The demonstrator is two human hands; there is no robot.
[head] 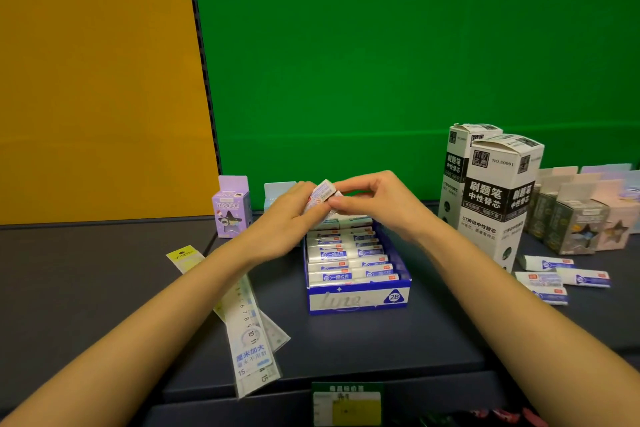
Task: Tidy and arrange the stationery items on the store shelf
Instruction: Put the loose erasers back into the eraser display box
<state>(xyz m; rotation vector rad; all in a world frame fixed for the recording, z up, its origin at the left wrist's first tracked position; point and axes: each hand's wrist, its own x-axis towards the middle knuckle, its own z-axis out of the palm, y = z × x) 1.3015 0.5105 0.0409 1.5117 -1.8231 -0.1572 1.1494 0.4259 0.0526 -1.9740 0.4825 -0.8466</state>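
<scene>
Grip of left hand (287, 217) and right hand (379, 206) pinching one eraser (321, 195), label blurred, rear of box (358, 300) hidden

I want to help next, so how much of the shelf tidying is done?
Partly done. The blue box already holds neat rows of erasers. Right now the left hand and right hand pinch one eraser above its back end. Still left: loose erasers lying by the tall refill boxes, and rulers lying crooked on the left.
</scene>
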